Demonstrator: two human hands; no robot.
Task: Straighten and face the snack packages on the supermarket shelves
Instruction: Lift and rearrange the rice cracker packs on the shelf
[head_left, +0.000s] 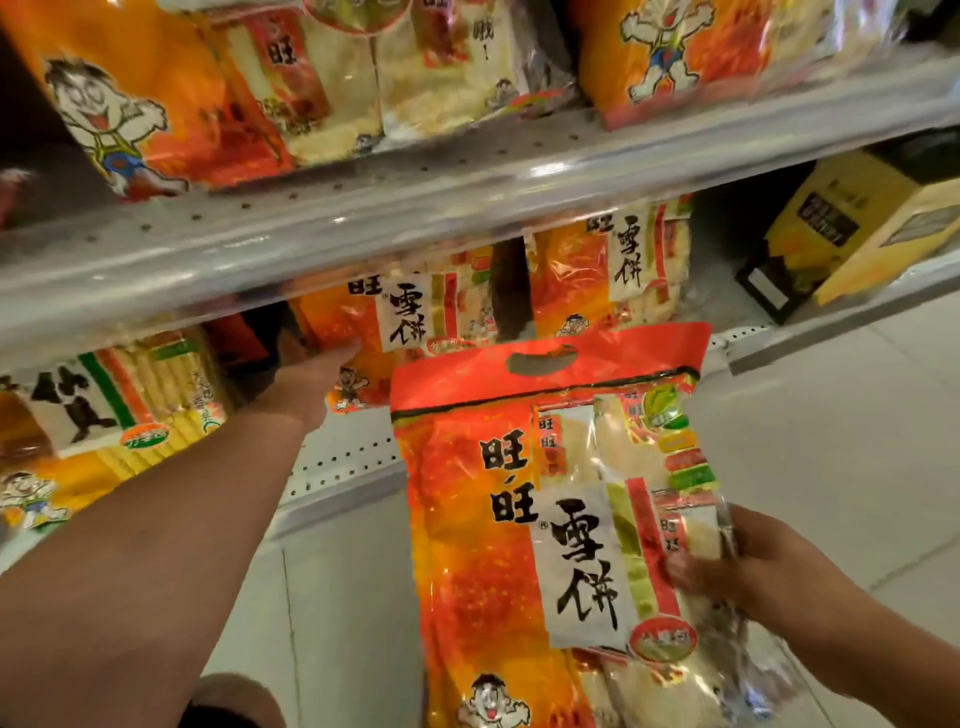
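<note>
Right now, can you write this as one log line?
left hand: touching shelf bag | right hand: gripping red bag | bag: off shelf

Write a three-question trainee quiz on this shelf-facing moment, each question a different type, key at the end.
1. True or false: the right hand holds the large orange snack bag off the shelf.
2. Multiple choice: the left hand touches A) the yellow box B) a bag on the lower shelf C) the floor.
3. Fill in: the held bag's cut-out handle is at its ___ edge.

Key: 1 true; 2 B; 3 top.
</note>
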